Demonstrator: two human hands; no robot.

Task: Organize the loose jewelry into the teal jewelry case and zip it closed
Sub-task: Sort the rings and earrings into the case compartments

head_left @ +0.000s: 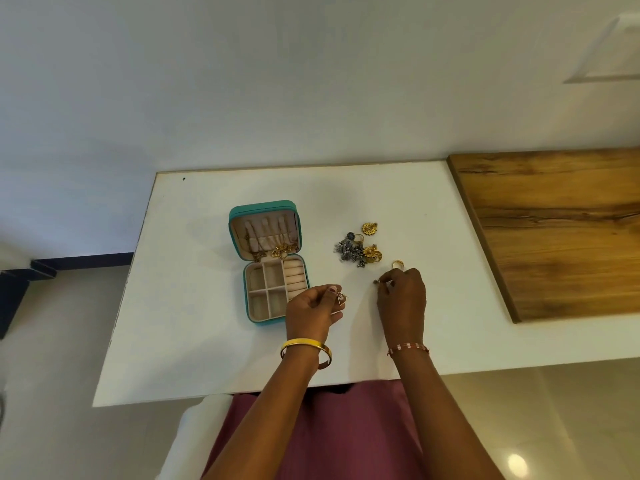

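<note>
The white desk [194, 323] lies bare left of the open teal jewelry case [268, 261] and along its far edge. Between case and jewelry heap [358, 247] runs a clear lane. A wooden board [554, 233] blocks the right side; a gold ring [397, 264] lies near the heap.

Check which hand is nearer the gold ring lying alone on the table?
Right. The right hand is right beside the gold ring; the left hand is farther off, next to the teal case.
</note>
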